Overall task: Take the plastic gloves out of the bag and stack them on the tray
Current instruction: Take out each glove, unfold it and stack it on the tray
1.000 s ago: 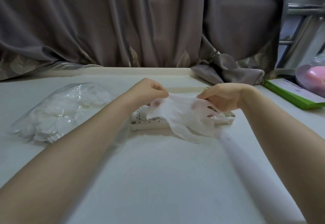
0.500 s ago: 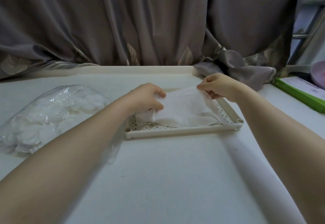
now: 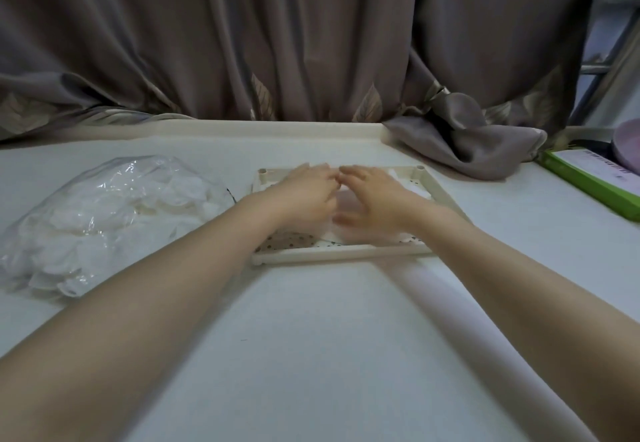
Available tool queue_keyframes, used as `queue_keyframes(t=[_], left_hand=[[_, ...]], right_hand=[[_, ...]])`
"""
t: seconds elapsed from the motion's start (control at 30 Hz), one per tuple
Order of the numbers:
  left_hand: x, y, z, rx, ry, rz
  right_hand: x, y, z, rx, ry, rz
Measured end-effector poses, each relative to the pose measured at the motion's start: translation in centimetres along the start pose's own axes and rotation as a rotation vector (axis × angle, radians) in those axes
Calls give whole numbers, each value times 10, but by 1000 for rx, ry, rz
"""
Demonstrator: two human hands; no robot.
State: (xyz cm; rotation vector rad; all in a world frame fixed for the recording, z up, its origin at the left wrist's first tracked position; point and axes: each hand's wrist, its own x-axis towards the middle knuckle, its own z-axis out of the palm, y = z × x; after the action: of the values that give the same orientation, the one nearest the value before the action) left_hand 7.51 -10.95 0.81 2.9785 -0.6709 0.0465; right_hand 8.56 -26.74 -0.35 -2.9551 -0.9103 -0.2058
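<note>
- Nearest the viewer, both forearms reach forward over the white table (image 3: 311, 355) toward the tray (image 3: 343, 253), the landmark used here.
- On the tray, the left hand (image 3: 304, 195) and the right hand (image 3: 372, 200) now lie flat side by side, fingers straight and fairly close together, fingertips nearly meeting over the tray's middle. Half a second ago each hand pinched a corner of the plastic glove (image 3: 410, 189) while lowering it; a second ago the glove hung stretched between them above the tray's near edge.
- The glove now lies inside the tray under both palms, with only its pale edges showing right of the right hand and below it. The right hand is blurred, so it is probably smoothing the film.
- My reading: this glove is placed and being pressed flat, and the next step would be to fetch another.
- Left of the tray, well apart from it, the clear bag (image 3: 104, 219) is full of crumpled white gloves, so most of the task remains.
- Far right of the tray lies a green-edged box (image 3: 588, 178) with a barcode-like mark; its writing is too small to read. No brand is legible anywhere.
- Behind the tray hangs a grey curtain (image 3: 311, 36).
</note>
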Motion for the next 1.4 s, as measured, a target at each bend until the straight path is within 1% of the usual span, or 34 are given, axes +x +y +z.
queue_keyframes(t=[0.07,0.13,0.23,0.33,0.4,0.47,0.53,0.6,0.63,0.67,0.7,0.77,0.8,0.87,0.93,0.97,1.0,1.03,1.07,1.13,1.2,1.3,1.4], left_hand=[[-3,0,13,51,-210,-90],[-6,-6,23,93,-311,-193],[-10,-12,26,116,-314,-258],[-14,-13,21,130,-298,-286],[-23,-9,9,113,-202,-227],[-40,-5,-7,60,5,-147],[-59,-6,-28,18,233,-59],[-82,-17,-45,-9,461,80],[-93,-27,-50,17,528,127],[-103,-38,-52,63,582,122],[-113,-50,-53,100,590,46],[-130,-66,-45,122,490,-196],[-136,-72,-40,138,433,-290],[-147,-84,-30,156,344,-376],[-154,-92,-19,77,274,-421],[-157,-94,-14,33,239,-438],[-159,-97,-8,10,209,-446],[-160,-99,-2,24,175,-446],[-160,-99,3,53,135,-436],[-159,-102,8,77,97,-415],[-159,-104,9,69,94,-402],[-157,-105,12,72,114,-388],[-157,-105,14,75,137,-383]], right_hand=[[-6,2,9,-22,-211,109],[-12,14,12,14,-305,233],[-24,35,11,73,-332,369],[-34,41,6,64,-355,456],[-34,34,1,68,-285,485],[-33,13,-8,125,-108,438],[-29,-11,-20,223,91,303],[-22,-41,-30,295,248,114],[-18,-59,-32,312,304,28],[-15,-78,-33,322,351,-42],[-11,-97,-31,334,391,-102],[-5,-131,-27,372,441,-174],[-4,-144,-24,391,431,-191],[3,-165,-13,411,332,-192],[11,-177,0,387,147,-94],[16,-181,6,362,61,-18],[20,-185,11,346,9,49],[23,-187,14,342,0,95],[25,-188,16,325,14,120],[29,-192,19,218,27,134],[30,-193,24,122,63,149],[32,-189,30,52,124,187],[33,-183,37,47,188,166]])
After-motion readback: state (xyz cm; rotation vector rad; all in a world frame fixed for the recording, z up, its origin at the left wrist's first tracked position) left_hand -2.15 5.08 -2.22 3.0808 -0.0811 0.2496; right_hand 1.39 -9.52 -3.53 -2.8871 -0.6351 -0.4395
